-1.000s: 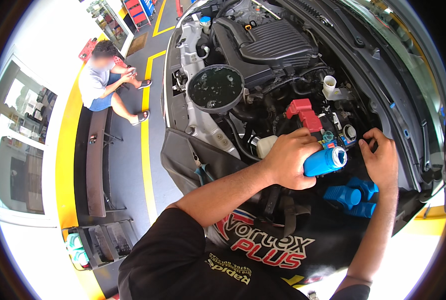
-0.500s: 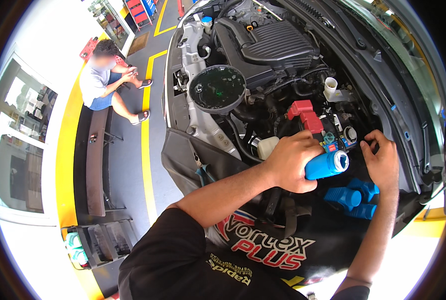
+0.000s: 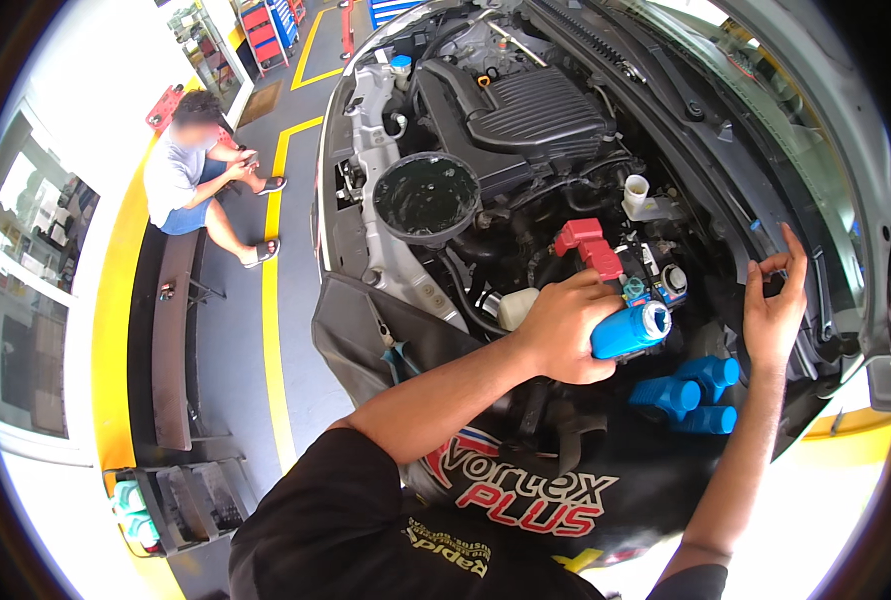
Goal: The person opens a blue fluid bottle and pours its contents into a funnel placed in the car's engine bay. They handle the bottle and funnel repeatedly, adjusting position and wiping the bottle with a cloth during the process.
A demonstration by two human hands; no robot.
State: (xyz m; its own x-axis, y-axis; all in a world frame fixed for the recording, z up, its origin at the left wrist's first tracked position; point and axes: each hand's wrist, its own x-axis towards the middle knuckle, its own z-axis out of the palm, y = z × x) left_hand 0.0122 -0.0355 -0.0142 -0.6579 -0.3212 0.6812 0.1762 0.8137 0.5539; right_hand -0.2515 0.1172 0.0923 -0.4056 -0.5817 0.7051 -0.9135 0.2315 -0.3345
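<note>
My left hand [image 3: 569,332] is closed around a blue plastic bottle [image 3: 618,337] tilted to the right over the engine bay. Its mouth has no cap and shows a whitish, ragged rim. Raised beside the windscreen edge, my right hand [image 3: 776,305] has its fingers apart, index finger up, and nothing visible in it. Below the held bottle, three more blue bottles [image 3: 670,396] lie together on the black fender cover [image 3: 656,480]. A large black funnel [image 3: 426,198], wet inside, stands in the engine bay farther left.
A red battery terminal cover [image 3: 588,246] and a pale filler neck [image 3: 635,195] are near my hands. Pliers [image 3: 390,345] rest in the cover's fold. The ribbed engine cover [image 3: 546,110] lies beyond. At left, a person [image 3: 191,170] sits on a bench [image 3: 173,350]; a black trolley [image 3: 191,510] stands nearer.
My right hand has lifted and its fingers have spread. My left hand still holds the blue bottle. The whole view has shifted slightly, and the dark liquid in the funnel looks lower.
</note>
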